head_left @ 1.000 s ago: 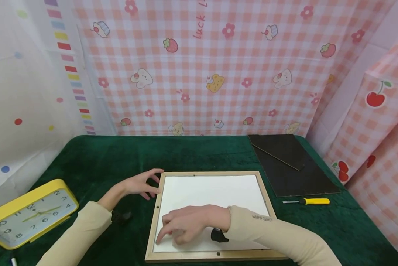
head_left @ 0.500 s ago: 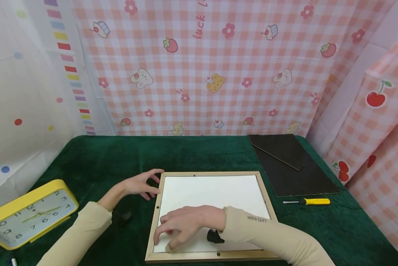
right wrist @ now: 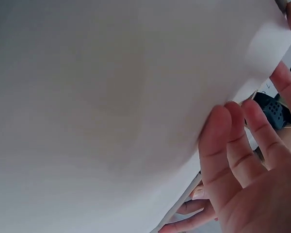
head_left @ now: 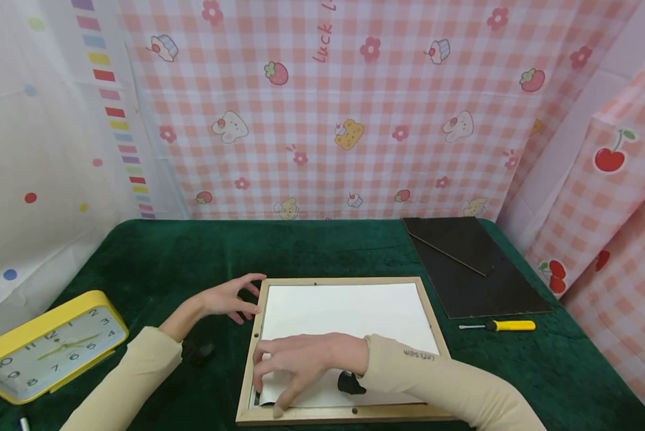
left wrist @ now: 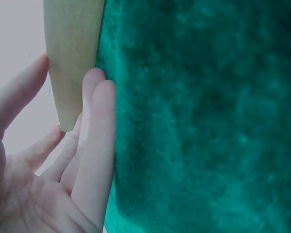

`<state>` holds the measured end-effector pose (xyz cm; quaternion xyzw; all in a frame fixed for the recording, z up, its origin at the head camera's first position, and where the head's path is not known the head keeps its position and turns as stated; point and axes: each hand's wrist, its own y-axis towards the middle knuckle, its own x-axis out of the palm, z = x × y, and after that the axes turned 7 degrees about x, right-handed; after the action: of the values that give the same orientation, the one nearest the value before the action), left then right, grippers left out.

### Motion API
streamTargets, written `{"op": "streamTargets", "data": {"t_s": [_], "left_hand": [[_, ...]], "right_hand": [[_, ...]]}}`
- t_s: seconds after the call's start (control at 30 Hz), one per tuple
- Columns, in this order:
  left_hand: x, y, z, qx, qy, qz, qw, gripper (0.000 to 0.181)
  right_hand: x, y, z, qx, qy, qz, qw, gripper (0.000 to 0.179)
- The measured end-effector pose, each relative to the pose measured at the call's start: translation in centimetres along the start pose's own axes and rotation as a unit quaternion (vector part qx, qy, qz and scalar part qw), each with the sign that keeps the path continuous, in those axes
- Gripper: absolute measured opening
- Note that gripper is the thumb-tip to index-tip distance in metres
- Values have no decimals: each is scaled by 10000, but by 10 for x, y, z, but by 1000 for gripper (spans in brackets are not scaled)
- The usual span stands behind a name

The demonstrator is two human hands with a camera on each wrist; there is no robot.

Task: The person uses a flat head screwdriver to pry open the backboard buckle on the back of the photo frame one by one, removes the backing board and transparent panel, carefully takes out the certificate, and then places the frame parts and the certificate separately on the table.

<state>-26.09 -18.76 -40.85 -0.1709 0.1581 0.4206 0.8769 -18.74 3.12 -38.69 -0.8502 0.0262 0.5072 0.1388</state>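
Note:
A light wooden frame (head_left: 392, 413) lies flat on the table with a white sheet (head_left: 349, 308) inside it. My left hand (head_left: 222, 300) holds the frame's far left corner, its thumb and fingers on opposite sides of the wooden bar (left wrist: 73, 53). Over the near left part of the sheet is my right hand (head_left: 312, 359). Its fingertips (right wrist: 216, 121) are right at the sheet's left edge, and its thumb reaches down to the near bar. A dark gap shows beside the sheet's near left corner, which curls up slightly.
A yellow clock (head_left: 53, 347) stands at the left, with a pen (head_left: 24, 424) in front of it. Black boards (head_left: 478, 287) lie at the far right, and a yellow-handled screwdriver (head_left: 513, 325) is in front of them. Green cloth (head_left: 301, 245) covers the table.
My right fingers have gone from lying on the sheet's near left corner to its left edge. That corner has shifted right, uncovering a dark strip. My left hand stays put.

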Motion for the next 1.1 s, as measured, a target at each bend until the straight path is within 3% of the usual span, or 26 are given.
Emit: {"op": "streamTargets", "data": {"t_s": [0.3, 0.47, 0.7, 0.83, 1.1], "left_hand": [[-2, 1, 0, 132, -34, -59, 9999, 72], [-2, 0, 0, 133, -40, -65, 9999, 73], [-1, 0, 0, 119, -63, -59, 9999, 72], [-2, 0, 2, 115, -95, -67, 9999, 73], [-1, 0, 3, 84, -147, -48, 9998, 73]], "right_hand": [[-8, -9, -5, 448, 615, 86, 9971, 33], [-11, -14, -8, 749, 1150, 103, 9905, 50], [-23, -34, 0, 867, 1367, 610, 9849, 61], [-30, -55, 10, 1119, 2107, 969, 9663, 59], [-38, -109, 33, 1649, 3398, 1634, 9114, 60]]}}
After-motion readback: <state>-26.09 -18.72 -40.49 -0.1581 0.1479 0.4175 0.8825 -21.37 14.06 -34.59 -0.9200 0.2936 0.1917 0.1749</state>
